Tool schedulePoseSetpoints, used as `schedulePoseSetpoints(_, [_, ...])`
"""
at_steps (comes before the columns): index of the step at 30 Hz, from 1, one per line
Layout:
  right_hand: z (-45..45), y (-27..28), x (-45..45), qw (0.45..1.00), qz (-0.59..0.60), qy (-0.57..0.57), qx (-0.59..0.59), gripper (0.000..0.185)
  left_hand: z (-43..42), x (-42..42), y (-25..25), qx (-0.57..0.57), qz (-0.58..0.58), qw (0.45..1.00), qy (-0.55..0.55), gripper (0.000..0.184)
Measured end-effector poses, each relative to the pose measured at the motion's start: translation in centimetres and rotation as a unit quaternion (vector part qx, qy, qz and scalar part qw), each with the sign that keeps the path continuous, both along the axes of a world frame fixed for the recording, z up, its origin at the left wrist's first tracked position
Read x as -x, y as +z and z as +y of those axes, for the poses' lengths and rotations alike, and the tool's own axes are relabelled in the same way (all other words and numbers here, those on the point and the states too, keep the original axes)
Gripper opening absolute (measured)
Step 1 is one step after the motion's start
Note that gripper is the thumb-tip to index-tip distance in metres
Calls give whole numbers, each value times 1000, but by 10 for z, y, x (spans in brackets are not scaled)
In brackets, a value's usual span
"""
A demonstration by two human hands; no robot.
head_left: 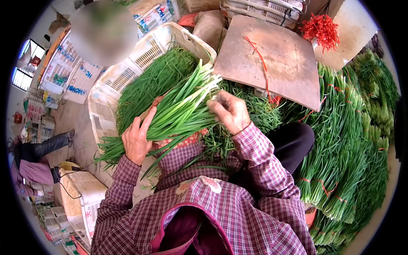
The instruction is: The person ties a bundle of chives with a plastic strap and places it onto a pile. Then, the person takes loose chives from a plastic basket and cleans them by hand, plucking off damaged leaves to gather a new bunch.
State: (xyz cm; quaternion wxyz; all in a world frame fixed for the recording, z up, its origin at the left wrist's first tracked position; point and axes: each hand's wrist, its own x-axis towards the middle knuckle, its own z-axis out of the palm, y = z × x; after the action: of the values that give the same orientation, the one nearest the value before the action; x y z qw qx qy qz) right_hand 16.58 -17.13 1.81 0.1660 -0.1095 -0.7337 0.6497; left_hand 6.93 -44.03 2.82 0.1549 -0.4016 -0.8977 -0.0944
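A loose bunch of garlic chives lies across my lap, its pale stem ends pointing up and right. My left hand is closed around the leafy lower part of it. Beside the pale ends, my right hand is pinched, thumb against fingers. What sits in that pinch is too small to make out. Behind the bunch, more green chives fill a white plastic crate. Loose leaves lie to the right of my right hand.
A worn board with a red tie on it stands ahead. Thin red ties hang in a cluster behind it. Tied chive bundles are piled on the right. Another white crate and a person's leg are at left.
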Motion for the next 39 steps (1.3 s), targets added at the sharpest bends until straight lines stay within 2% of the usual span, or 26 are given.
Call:
schedulePoseSetpoints(1, [7,3,-4,1000,-3,-21,-13,21,0,0,1,0,-7,1000,3,98])
schedulePoseSetpoints(3, [34,-2,-10,976,48,-87,-193,20,-1,2,-1,0,-5,1000,2,98])
schedulePoseSetpoints(6, [82,-14,-28,917,30,-203,-342,19,-2,3,-1,-4,-4,1000,-3,99])
schedulePoseSetpoints(7, [107,-27,-36,882,31,-242,-404,18,-2,3,-1,-9,-5,1000,-7,99])
schedulePoseSetpoints(9, [140,-28,-58,828,-126,-282,-468,15,-3,2,-2,-8,-7,1000,-7,100])
schedulePoseSetpoints(11, [156,-23,-75,774,-279,-234,-519,16,-3,2,-2,-8,-9,1000,-6,100])
schedulePoseSetpoints(12, [152,-17,-78,773,-280,-233,-520,16,-3,2,-1,-2,3,1000,-10,96])
schedulePoseSetpoints(14, [137,-2,-74,789,-208,-232,-530,20,0,3,1,3,15,1000,-12,92])
schedulePoseSetpoints(16, [114,24,-54,861,-98,-192,-460,22,1,3,4,0,28,999,-29,96])
schedulePoseSetpoints(17, [97,36,-43,866,-1,-177,-467,24,0,3,4,2,30,999,-26,96])
schedulePoseSetpoints(18, [78,56,-32,872,30,-166,-459,28,1,5,5,13,36,999,-30,98])
schedulePoseSetpoints(20, [50,82,-14,863,157,-159,-454,38,2,6,7,25,48,998,-40,101])
schedulePoseSetpoints(21, [40,89,-7,839,225,-143,-474,43,2,5,6,26,48,998,-40,101])
schedulePoseSetpoints(23, [30,63,-2,817,212,-41,-534,41,1,6,6,28,46,998,-36,100])
schedulePoseSetpoints(25, [32,-15,-19,820,-104,49,-560,39,-1,4,4,29,58,997,-45,99])
schedulePoseSetpoints(26, [41,-22,-23,741,-310,178,-569,39,0,6,3,31,71,995,-56,98])
schedulePoseSetpoints(27, [50,-25,-29,614,-496,296,-537,40,0,6,3,30,68,996,-57,98])
schedulePoseSetpoints(29, [68,-12,-41,712,-402,191,-543,42,4,10,7,33,41,998,-43,97])
schedulePoseSetpoints(30, [84,-17,-44,802,-164,67,-570,41,4,13,7,35,24,998,-35,98])
schedulePoseSetpoints(31, [84,13,-34,846,-12,-24,-532,38,6,14,9,37,24,998,-41,98])
schedulePoseSetpoints(32, [79,55,-26,878,14,-49,-476,39,8,14,12,50,18,998,-33,98])
schedulePoseSetpoints(33, [79,77,-16,871,107,-101,-469,42,10,14,15,64,10,998,-24,98])
schedulePoseSetpoints(35, [68,83,-9,831,248,-145,-476,45,8,10,8,68,36,997,-27,97])
schedulePoseSetpoints(37, [49,16,-9,834,83,-1,-545,48,7,10,6,32,35,998,-33,96])
schedulePoseSetpoints(38, [44,-2,-16,846,-212,103,-479,45,8,8,8,26,14,999,-27,93])
schedulePoseSetpoints(39, [46,-15,-19,772,-483,193,-365,42,10,9,9,24,17,999,-30,93])
